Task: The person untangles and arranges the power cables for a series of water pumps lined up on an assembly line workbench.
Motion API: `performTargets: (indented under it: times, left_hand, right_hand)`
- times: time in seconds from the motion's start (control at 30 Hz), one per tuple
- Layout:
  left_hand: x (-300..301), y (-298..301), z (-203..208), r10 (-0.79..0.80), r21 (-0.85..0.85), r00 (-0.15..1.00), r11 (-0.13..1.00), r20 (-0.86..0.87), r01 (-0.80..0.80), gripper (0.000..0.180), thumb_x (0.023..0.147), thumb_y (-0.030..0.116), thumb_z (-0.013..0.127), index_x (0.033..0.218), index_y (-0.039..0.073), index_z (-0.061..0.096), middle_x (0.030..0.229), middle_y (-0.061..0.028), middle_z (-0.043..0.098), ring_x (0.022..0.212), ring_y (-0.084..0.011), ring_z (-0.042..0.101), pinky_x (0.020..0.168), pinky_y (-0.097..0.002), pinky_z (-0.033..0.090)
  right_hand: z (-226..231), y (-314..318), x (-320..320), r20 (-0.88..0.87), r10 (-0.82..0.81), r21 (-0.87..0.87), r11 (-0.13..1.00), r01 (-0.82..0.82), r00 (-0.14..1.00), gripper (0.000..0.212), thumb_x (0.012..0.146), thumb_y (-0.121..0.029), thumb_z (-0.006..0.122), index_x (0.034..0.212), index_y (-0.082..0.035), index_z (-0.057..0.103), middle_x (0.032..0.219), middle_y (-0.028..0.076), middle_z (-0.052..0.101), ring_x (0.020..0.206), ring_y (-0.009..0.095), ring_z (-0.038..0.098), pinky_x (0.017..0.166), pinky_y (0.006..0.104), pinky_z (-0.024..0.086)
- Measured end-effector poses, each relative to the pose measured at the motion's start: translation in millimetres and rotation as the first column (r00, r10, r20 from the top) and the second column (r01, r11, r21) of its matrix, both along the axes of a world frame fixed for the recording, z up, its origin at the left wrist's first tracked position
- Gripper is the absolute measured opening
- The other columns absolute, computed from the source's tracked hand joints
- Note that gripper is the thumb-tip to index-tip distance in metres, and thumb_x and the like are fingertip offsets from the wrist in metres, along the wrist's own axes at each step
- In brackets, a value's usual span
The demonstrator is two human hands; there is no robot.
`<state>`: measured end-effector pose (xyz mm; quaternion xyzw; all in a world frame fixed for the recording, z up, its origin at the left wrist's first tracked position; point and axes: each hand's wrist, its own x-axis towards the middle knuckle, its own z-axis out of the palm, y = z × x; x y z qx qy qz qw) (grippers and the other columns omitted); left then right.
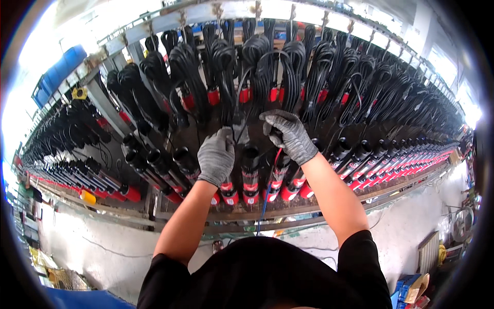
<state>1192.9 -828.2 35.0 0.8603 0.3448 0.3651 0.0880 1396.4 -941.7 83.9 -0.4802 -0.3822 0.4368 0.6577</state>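
My left hand (216, 157), in a grey knit glove, is closed with its fingertips pinched at the lower end of a black cable (226, 119). My right hand (291, 135), gloved the same way, curls around a wire lead (278, 153). Red where it leaves the hand, the lead runs down over the bench front and shows blue lower down. What else sits in that palm is too dark to make out. Between and below both hands stands a black and silver cylinder (250, 172) with red bands, its dark top open. Coiled black cables (256, 54) hang just beyond.
Similar cylinders (355, 167) stand in a long row to the right, and more (98, 175) lean at the left. A metal rail (198, 16) crosses above the cable bundles. Beyond the bench's front edge (288, 224) lies pale floor (113, 237). A fan (462, 224) stands far right.
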Motion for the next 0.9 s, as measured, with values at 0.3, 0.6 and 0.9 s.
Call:
performTargets:
  times: [0.3,0.6,0.9]
  left_hand:
    - [12.3,-7.2,-4.7,-0.094,0.039,0.995,0.995,0.03,0.093,0.017,0.083,0.013,0.061,0.098,0.01,0.068,0.092,-0.0152,0.07,0.09,-0.0403,0.064,0.078,-0.05,0.052]
    - [-8.5,5.3,-29.3,-0.09,0.113,0.987,0.991,0.133,0.075,0.025,0.086,0.011,0.057,0.108,0.006,0.07,0.095,-0.0175,0.069,0.089,-0.038,0.065,0.079,-0.0465,0.053]
    - [-7.9,2.7,-32.1,-0.155,0.12,0.974,0.983,0.164,0.136,0.021,0.097,0.017,0.06,0.111,0.006,0.07,0.101,-0.0138,0.07,0.09,-0.0325,0.067,0.08,-0.0428,0.055]
  right_hand:
    - [107.4,30.2,60.7,0.662,-0.446,0.334,0.895,0.296,0.602,0.067,0.094,-0.03,0.072,0.148,0.003,0.048,0.126,0.02,0.068,0.116,0.021,0.065,0.1,0.0332,0.051]
    - [95.3,55.1,58.3,0.911,-0.292,0.213,0.937,0.276,0.292,0.046,0.092,-0.049,0.063,0.092,-0.003,0.072,0.089,0.022,0.071,0.092,0.04,0.069,0.084,0.0481,0.054]
    - [31.2,-34.6,52.7,0.657,-0.474,0.283,0.876,0.391,0.586,0.031,0.076,-0.022,0.084,0.092,-0.004,0.063,0.08,0.013,0.068,0.078,0.026,0.069,0.071,0.0379,0.054]
